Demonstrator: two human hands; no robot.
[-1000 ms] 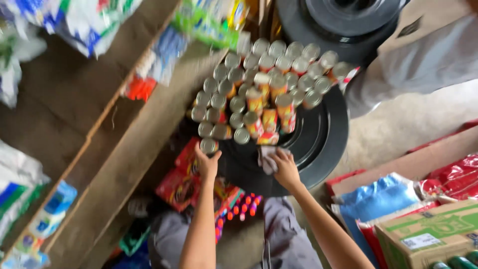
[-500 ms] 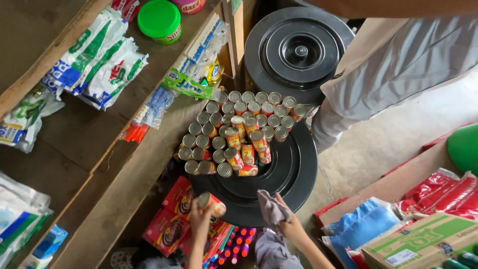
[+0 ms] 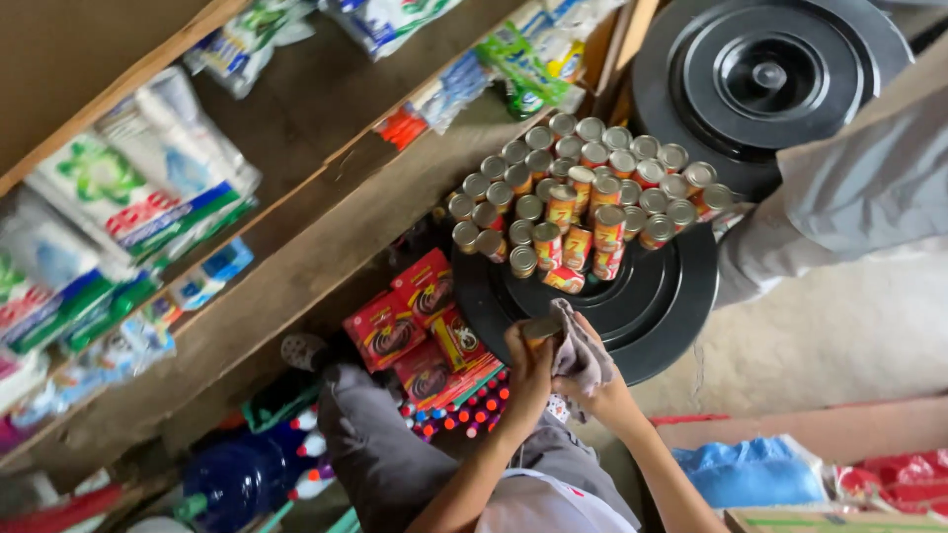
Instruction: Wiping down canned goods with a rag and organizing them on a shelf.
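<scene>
My left hand point(image 3: 526, 363) grips a small tin can point(image 3: 541, 329) close to my body. My right hand point(image 3: 598, 387) presses a grey cloth point(image 3: 579, 347) against that can. Just beyond, several tin cans point(image 3: 583, 192) with silver tops and red-and-yellow labels stand packed together on a black round lid point(image 3: 652, 306). One can point(image 3: 564, 279) lies on its side at the near edge of the group.
A second black round lid point(image 3: 765, 74) sits farther back. Another person's grey trouser leg point(image 3: 849, 202) stands at the right. Wooden shelves point(image 3: 286, 266) hold bagged goods on the left. Red boxes point(image 3: 415, 321) lie below. Cardboard boxes and a blue bag point(image 3: 750, 469) sit at lower right.
My left hand took a can from the stack's near edge and brought it toward me. My right hand with the cloth closed onto it. The view shifted upward.
</scene>
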